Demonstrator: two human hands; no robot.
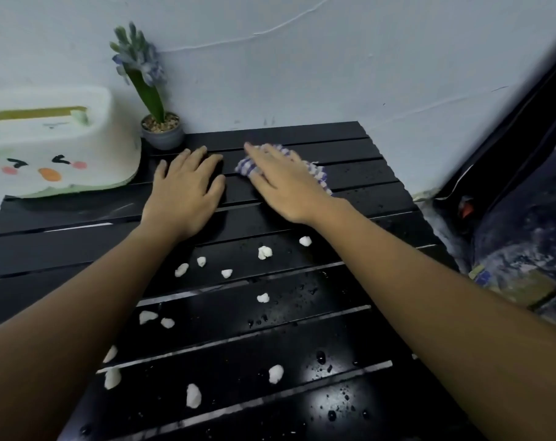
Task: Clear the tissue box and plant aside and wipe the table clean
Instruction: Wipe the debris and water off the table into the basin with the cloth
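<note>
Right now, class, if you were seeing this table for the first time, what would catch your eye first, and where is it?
The white crumpled bits strewn over the near half of the black slatted table stand out most. Next, the right hand pressing a checked cloth flat on the far slats, the left hand flat beside it. At far left sit the white tissue box with a cartoon face and the potted plant.
</note>
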